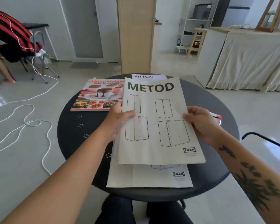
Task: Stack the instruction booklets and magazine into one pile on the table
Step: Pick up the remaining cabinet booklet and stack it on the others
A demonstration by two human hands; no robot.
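I hold a METOD instruction booklet (157, 123) above the round black table (74, 136). My left hand (120, 120) grips its left edge and my right hand (200, 122) grips its right edge. Under it lies another IKEA booklet (152, 177) near the table's front edge. A VITTSJÖ booklet (148, 77) peeks out at the far side, mostly hidden by the METOD booklet. A Masterclass food magazine (97, 96) lies flat at the table's far left, apart from the booklets.
A pink and white object (217, 118) shows behind my right hand at the table's right. A white cable (27, 125) winds over the floor at left. A person sits on a chair (37, 50) at far left. A wooden post (136, 34) stands behind the table.
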